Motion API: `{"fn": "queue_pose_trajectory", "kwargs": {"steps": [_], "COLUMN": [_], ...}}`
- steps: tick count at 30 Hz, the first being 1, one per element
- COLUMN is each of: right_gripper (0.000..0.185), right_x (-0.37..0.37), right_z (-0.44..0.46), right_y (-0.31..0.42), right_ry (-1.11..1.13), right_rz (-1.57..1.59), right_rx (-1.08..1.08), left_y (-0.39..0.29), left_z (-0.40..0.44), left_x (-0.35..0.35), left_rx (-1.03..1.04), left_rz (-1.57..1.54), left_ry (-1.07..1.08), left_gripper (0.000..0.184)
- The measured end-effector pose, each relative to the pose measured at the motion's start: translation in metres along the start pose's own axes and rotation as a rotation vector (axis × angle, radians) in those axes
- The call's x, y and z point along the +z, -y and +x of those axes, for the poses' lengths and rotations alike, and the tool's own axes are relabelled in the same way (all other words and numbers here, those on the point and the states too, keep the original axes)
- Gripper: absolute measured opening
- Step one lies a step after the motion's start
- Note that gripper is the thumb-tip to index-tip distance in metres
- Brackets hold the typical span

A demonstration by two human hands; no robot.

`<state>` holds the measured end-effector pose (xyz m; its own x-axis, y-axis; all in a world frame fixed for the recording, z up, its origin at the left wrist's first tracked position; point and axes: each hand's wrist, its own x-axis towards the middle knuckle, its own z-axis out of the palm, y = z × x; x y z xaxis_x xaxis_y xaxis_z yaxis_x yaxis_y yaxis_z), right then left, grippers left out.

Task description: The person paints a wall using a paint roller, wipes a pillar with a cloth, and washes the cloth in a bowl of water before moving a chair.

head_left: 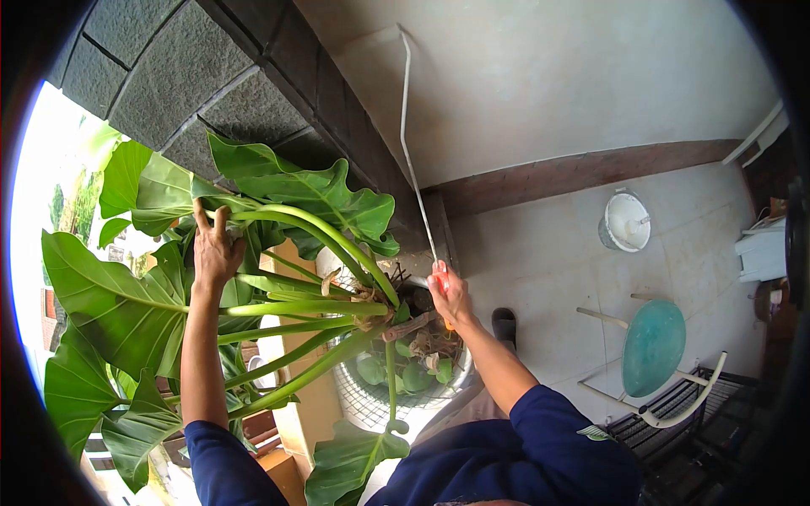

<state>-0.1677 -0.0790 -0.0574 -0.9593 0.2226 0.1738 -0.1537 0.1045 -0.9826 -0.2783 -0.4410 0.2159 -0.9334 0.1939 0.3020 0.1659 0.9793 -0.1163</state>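
A large potted plant with broad lobed leaves (105,282) and thick green stalks (308,309) spreads across the left side. My left hand (217,251) reaches up among the leaves, its fingers apart and touching a leaf near the upper stalk. My right hand (454,297) is closed around a red-handled tool (440,276) beside the base of the stalks. A greyish part points from it toward the plant's crown; its exact kind is unclear. Below the crown, the white mesh-patterned pot (354,392) holds smaller round leaves (412,376).
A dark stone-clad pillar (181,80) rises behind the plant. A thin white pipe (408,139) runs along the pale wall (574,76). On the tiled floor (540,253) stand a white bucket (625,221) and a chair with a green seat (654,347).
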Motion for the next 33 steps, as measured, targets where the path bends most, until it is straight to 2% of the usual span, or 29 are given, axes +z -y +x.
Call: {"fn": "queue_pose_trajectory", "kwargs": {"steps": [4,5,8,11,14,15,19,22,25,28,33], "right_gripper": [0.033,0.034,0.036,0.035,0.032,0.031,0.036,0.034,0.033,0.035,0.030], "right_x": [0.006,0.002,0.013,0.009,-0.009,-0.008,0.010,0.012,0.010,0.005,-0.017], "right_z": [0.025,0.028,0.022,-0.004,-0.022,-0.023,0.012,0.045,0.048,0.019,-0.041], "right_y": [0.022,0.026,0.005,-0.027,-0.047,-0.048,-0.024,0.009,-0.001,-0.031,-0.065], "right_ry": [0.022,0.094,-0.063,-0.090,0.092,0.095,-0.013,-0.004,0.002,-0.019,0.079], "right_rz": [0.023,-0.037,0.062,0.075,-0.082,-0.080,0.023,0.073,0.058,0.038,-0.118], "right_rx": [-0.014,0.032,-0.106,-0.085,0.133,0.138,-0.090,-0.066,-0.036,-0.093,0.210], "left_y": [-0.001,-0.001,0.000,-0.006,-0.006,-0.008,-0.001,-0.003,-0.004,-0.005,-0.002], "left_z": [0.000,0.000,0.000,0.000,0.000,0.000,0.001,0.000,0.000,0.001,0.000], "left_x": [0.000,0.000,0.000,-0.006,-0.005,-0.006,0.000,-0.001,-0.003,-0.004,-0.002], "left_rx": [0.006,0.002,0.018,0.005,-0.005,-0.005,0.043,0.004,0.015,0.006,0.010], "left_rz": [0.008,0.005,0.019,0.011,0.013,0.010,0.029,0.010,0.004,0.001,0.027], "left_ry": [-0.015,-0.009,-0.026,-0.012,-0.001,0.000,-0.042,-0.013,-0.018,-0.006,-0.012], "left_gripper": [0.059,0.059,0.058,0.057,0.057,0.057,0.058,0.058,0.058,0.057,0.057]}}
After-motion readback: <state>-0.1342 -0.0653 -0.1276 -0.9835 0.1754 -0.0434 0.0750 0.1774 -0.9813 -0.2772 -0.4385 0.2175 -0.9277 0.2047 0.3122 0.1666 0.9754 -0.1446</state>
